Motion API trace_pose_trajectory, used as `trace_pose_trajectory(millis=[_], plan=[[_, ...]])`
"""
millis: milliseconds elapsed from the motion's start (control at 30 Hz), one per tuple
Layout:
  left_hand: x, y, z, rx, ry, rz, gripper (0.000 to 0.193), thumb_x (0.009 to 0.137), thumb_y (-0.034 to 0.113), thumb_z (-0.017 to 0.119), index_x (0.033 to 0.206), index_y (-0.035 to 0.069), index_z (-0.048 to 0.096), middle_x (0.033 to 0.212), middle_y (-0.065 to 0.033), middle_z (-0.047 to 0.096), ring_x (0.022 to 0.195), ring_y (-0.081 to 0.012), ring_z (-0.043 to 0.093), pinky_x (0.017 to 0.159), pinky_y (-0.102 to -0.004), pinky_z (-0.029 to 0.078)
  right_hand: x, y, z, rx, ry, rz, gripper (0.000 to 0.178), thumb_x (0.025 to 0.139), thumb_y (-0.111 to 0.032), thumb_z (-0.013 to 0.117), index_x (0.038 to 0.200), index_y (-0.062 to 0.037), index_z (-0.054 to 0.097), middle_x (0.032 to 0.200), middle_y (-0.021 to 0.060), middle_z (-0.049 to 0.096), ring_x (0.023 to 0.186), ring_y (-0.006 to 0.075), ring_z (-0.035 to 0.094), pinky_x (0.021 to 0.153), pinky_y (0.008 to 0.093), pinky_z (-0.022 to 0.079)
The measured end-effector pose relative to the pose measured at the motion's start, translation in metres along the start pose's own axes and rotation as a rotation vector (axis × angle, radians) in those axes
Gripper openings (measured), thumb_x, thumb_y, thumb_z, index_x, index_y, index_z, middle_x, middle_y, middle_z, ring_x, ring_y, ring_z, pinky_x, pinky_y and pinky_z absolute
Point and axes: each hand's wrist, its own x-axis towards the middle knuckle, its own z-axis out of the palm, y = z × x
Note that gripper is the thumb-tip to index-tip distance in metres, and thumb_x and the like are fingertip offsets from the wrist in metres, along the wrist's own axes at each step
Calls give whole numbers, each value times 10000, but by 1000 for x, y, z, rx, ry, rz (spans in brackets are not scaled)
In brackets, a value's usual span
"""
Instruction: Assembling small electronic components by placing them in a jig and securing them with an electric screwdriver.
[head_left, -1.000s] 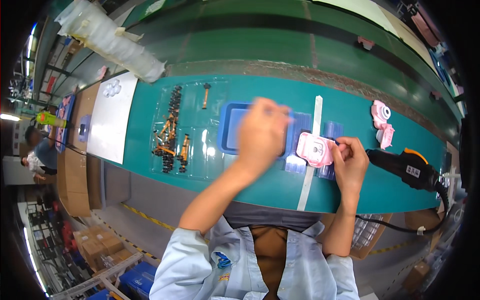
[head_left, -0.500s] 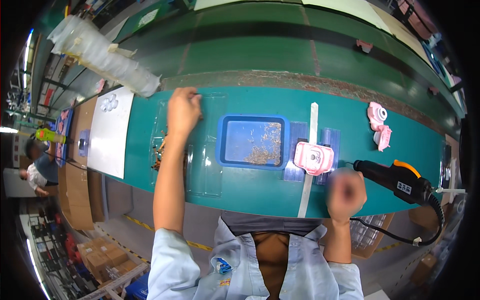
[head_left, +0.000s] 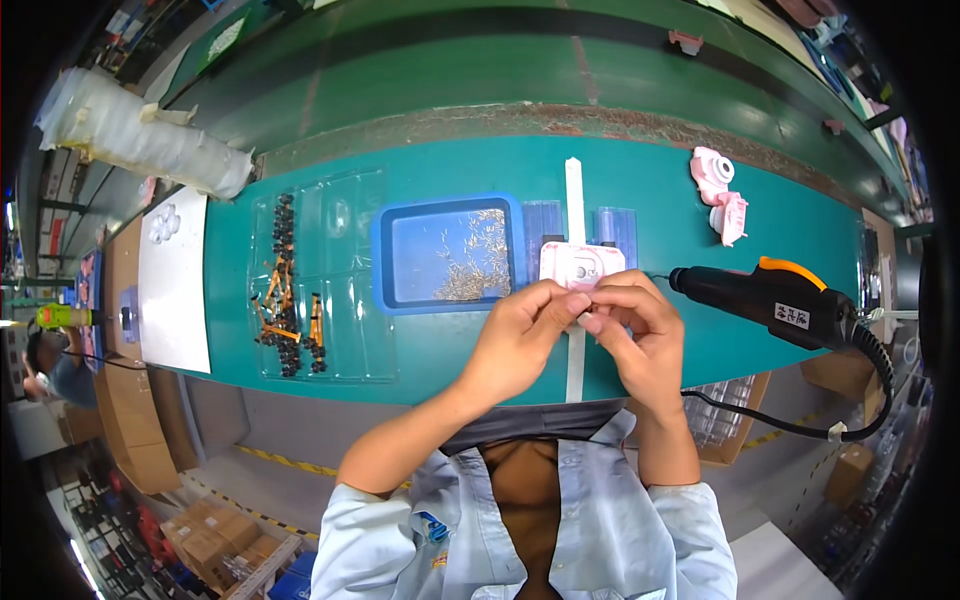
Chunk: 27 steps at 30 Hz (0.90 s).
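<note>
- Green surface [head_left: 430,352]: beneath the pink casing [head_left: 578,260].
- Clear tray [head_left: 350,250]: far left of the casing.
- Blue tray [head_left: 415,250]: left of the casing.
- Black screwdriver [head_left: 765,294]: right of the casing.
- Left hand [head_left: 515,345], right hand [head_left: 645,335]: at the casing's near edge, fingertips pinched together; what they grip, I cannot tell.
- Casing: just beyond both hands, partly hidden.
</note>
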Motion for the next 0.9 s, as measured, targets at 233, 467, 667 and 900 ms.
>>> trace_pose_trajectory(millis=[233, 467, 667, 900], plan=[[-3, -16, 7, 130, 30, 308, 147, 940, 90, 581, 879, -24, 651, 805, -59, 599, 688, -155, 508, 622, -262, 415, -12, 1, -4, 121, 41, 98, 77, 810, 52, 676, 876, 13, 676, 948, 68, 610, 734, 121, 527, 642, 198, 436], [-1, 24, -56, 910, 187, 376, 96, 811, 0, 654, 905, -7, 671, 883, -87, 620, 687, -234, 592, 665, -325, 485, 7, -10, -14, -237, 39, -61, 68, 789, 77, 663, 845, 40, 652, 965, 100, 590, 731, 143, 527, 613, 228, 458], [12, 20, -82, 1261, 121, 221, 49, 795, 8, 655, 839, 15, 633, 885, -93, 618, 672, -285, 602, 648, -371, 488, 38, -6, -25, -712, -67, -212, 60, 763, 70, 679, 796, 29, 649, 973, 70, 589, 732, 161, 525, 636, 260, 448], [19, 13, -76, 1240, 99, 302, 46, 785, -6, 633, 792, 26, 601, 870, -90, 606, 652, -291, 586, 627, -384, 477, 55, 7, -21, -950, -124, -328, 81, 731, 59, 701, 772, 15, 647, 1014, 40, 584, 788, 189, 521, 666, 276, 449]])
